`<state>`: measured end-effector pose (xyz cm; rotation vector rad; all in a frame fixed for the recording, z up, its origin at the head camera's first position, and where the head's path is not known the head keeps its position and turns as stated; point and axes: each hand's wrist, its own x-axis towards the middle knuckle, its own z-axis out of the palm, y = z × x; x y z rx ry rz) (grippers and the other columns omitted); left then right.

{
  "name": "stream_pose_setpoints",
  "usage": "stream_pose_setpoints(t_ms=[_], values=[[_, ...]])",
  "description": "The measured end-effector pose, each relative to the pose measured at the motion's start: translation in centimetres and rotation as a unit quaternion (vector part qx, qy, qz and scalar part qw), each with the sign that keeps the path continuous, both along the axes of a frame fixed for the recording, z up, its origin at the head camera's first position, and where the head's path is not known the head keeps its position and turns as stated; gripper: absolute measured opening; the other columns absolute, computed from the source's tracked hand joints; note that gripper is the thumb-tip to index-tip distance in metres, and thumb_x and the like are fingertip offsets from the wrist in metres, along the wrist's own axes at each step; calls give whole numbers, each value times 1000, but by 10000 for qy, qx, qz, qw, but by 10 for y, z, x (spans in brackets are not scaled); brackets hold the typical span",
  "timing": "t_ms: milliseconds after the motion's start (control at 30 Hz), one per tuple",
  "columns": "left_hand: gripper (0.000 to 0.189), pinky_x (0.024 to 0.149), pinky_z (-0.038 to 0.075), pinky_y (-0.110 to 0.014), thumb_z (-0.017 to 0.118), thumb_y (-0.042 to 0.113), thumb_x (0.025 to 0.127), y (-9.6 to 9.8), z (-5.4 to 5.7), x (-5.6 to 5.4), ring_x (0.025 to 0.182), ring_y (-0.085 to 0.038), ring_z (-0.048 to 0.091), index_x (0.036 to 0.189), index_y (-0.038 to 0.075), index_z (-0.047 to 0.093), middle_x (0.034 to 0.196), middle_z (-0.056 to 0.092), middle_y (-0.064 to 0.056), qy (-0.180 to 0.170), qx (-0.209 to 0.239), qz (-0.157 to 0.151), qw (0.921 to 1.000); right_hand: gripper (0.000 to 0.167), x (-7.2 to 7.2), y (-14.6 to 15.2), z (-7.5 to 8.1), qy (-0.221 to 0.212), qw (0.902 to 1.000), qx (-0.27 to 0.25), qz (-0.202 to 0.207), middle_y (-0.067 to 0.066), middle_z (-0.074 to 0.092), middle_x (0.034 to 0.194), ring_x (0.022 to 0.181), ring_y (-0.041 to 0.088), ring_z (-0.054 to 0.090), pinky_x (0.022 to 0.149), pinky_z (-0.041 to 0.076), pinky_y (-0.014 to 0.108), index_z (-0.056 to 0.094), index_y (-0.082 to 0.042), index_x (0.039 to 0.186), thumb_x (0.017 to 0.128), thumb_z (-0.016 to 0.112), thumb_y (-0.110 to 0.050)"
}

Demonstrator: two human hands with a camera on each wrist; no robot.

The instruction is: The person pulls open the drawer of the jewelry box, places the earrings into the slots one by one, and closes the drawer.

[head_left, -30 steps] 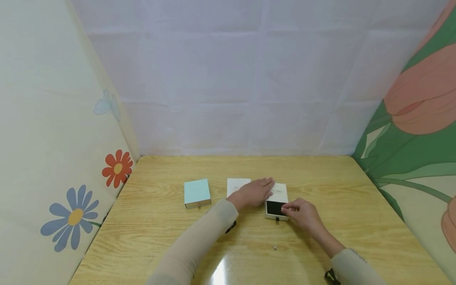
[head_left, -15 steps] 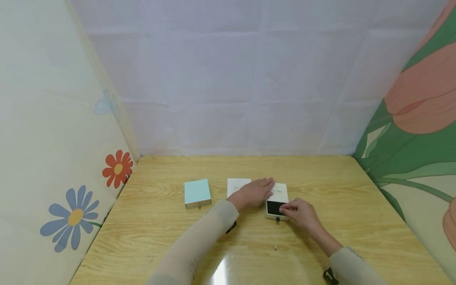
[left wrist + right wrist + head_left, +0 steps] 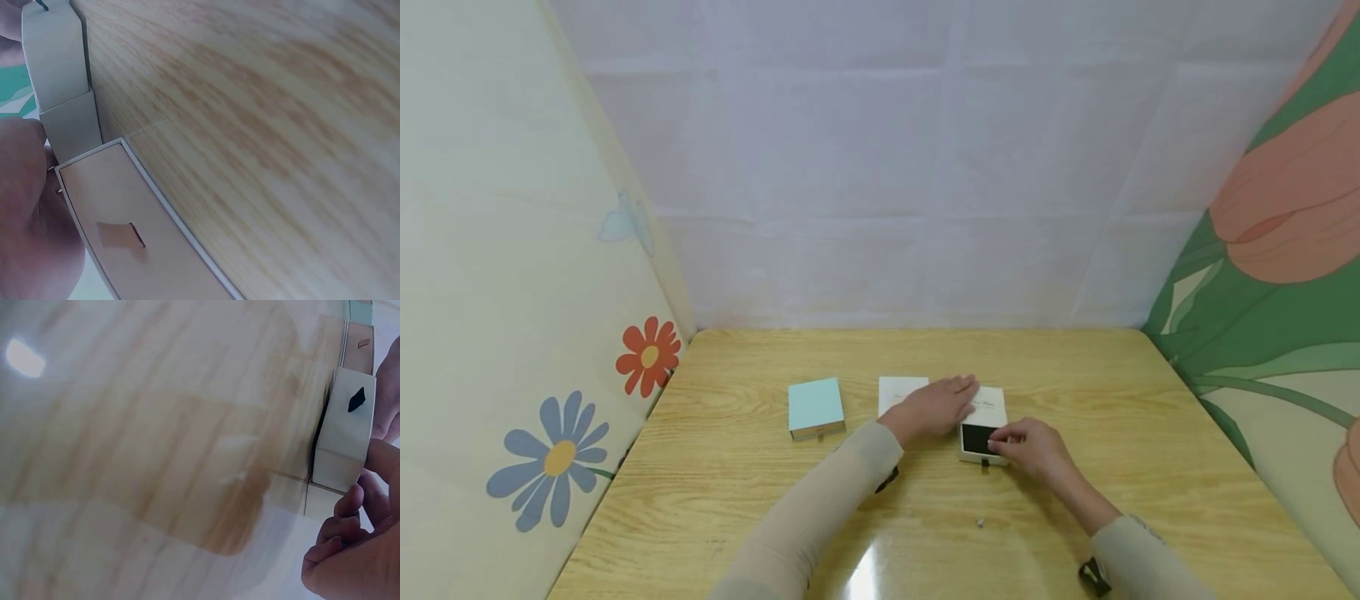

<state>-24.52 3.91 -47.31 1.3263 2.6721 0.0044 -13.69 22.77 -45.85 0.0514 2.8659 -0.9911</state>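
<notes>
A cream drawer box (image 3: 990,405) with dark lettering stands right of the table's middle. Its drawer (image 3: 975,438), lined in black, is pulled out toward me. My left hand (image 3: 934,406) rests with straight fingers on the box's left side and top. Over the right part of the drawer, my right hand (image 3: 1037,450) pinches a small pale piece (image 3: 991,442) between thumb and fingertips; its kind is too small to tell. In the right wrist view, a black pull tab (image 3: 357,400) shows on the drawer front. On the table before the box lies a tiny silvery piece (image 3: 980,523).
Left of the cream box is a white box (image 3: 901,390) with a pinkish front, partly hidden by my left hand. Farther left sits a light blue box (image 3: 816,406). The wooden table (image 3: 700,500) is bordered by a white cloth backdrop (image 3: 880,208) and flower-printed side panels.
My right fingertips have shifted slightly left over the drawer with the small pale piece. My left hand and the boxes have kept their places.
</notes>
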Motion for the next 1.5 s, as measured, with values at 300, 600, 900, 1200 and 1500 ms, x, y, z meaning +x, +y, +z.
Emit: stream_pose_setpoints(t_ms=[300, 600, 900, 1200, 1500], values=[[58, 126, 13, -27, 18, 39, 113, 1, -2, -2, 156, -18, 16, 164, 13, 12, 170, 12, -2, 28, -29, -26, 10000, 20, -3, 1, 4, -341, 9993, -143, -73, 3, 66, 87, 78, 19, 55, 66, 44, 30, 78, -8, 101, 87, 80, -22], [58, 126, 14, -27, 18, 40, 113, 1, -3, -2, 156, -17, 16, 164, 14, 12, 170, 12, -1, 15, -3, 33, 10000, 15, -4, 1, 5, -307, 9995, -23, 60, 1, 67, 85, 77, 18, 54, 65, 43, 30, 79, -11, 96, 88, 80, -23], [58, 126, 14, -27, 18, 40, 113, 1, -3, -2, 156, -18, 16, 164, 13, 12, 170, 12, -2, 43, -15, -8, 10000, 18, -4, 2, 5, -193, 9997, 42, 135, 2, 68, 88, 80, 18, 56, 66, 45, 31, 80, -11, 98, 87, 80, -24], [58, 126, 15, -27, 19, 39, 113, 1, -2, -2, 155, -19, 18, 164, 12, 13, 170, 14, -4, 62, 11, -55, 10000, 18, -3, 1, 4, -157, 9999, 7, 57, 3, 64, 82, 74, 18, 53, 63, 43, 29, 80, -9, 100, 87, 79, -21], [58, 126, 14, -28, 19, 39, 113, 0, -2, -1, 156, -19, 17, 164, 12, 13, 170, 13, -4, 7, 12, -28, 10000, 15, -3, -1, 4, -115, 9999, -54, 66, 2, 63, 80, 72, 18, 53, 62, 44, 30, 79, -8, 99, 87, 78, -18]])
